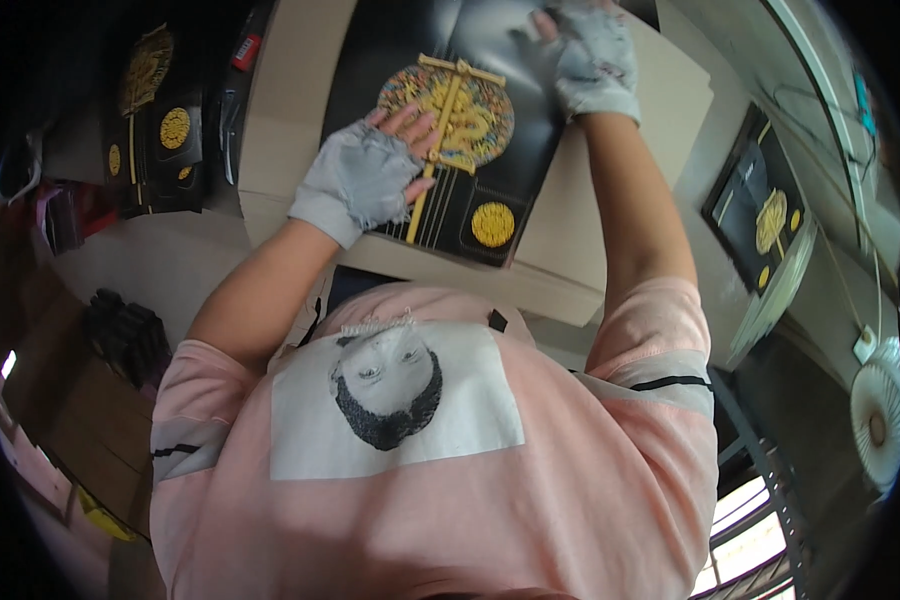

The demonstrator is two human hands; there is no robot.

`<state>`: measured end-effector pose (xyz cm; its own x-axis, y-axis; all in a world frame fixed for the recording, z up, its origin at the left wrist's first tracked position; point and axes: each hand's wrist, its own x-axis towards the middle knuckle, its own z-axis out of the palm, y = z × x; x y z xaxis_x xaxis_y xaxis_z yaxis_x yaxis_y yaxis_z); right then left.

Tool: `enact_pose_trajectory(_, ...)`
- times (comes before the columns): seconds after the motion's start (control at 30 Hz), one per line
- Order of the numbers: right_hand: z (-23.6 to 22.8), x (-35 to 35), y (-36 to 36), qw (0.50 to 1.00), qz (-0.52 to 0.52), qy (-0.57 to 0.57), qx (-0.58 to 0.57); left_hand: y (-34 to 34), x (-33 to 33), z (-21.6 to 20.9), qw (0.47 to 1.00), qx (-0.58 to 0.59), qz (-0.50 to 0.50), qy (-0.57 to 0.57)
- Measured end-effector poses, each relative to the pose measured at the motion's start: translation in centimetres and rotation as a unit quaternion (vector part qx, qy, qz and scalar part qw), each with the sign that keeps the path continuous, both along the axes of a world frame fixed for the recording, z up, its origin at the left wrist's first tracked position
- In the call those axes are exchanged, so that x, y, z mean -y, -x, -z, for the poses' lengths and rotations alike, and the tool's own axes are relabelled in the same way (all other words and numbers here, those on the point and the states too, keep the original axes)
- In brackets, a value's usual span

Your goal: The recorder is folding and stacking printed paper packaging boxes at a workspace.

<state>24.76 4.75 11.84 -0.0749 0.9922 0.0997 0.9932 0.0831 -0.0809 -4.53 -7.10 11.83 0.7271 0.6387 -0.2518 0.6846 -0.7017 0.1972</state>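
A glossy black printed sheet or cover [370, 70] lies on a pale stack of boards in front of me. It bears a round gold and multicoloured dragon emblem [490, 115], a gold vertical band and a smaller gold disc. My left hand [365, 170], in a grey fingerless glove, rests flat across the emblem's left part with fingers spread. Farther off, my right hand [597, 60], gloved alike, is at the cover's far right edge. Its thumb stands apart to the left; the other fingertips are blurred and partly cut off by the picture's top.
The pale boards [665, 110] extend beyond the cover. Similar black and gold pieces lie left [155, 130] and in a stack at right [760, 205]. A red object [245, 52] sits at the upper left. A white fan [878, 420] stands at the far right.
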Motion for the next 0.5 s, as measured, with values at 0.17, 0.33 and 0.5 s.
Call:
enact_pose_trajectory(0.17, -0.4, 15.5, 4.5, 0.99, -0.126, 0.058, -0.014, 0.7, 1.2, 0.4, 0.999, 0.002, -0.005, -0.044)
enact_pose_trajectory(0.33, -0.6, 27.5, 7.5, 0.973, -0.164, 0.157, -0.053, 0.7, 1.4, 0.6, 0.998, 0.004, 0.006, -0.062)
enact_pose_trajectory(0.5, 0.7, 30.2, 7.2, 0.974, -0.187, 0.098, -0.075, 0.4, 1.3, 0.6, 0.997, -0.015, 0.014, -0.069)
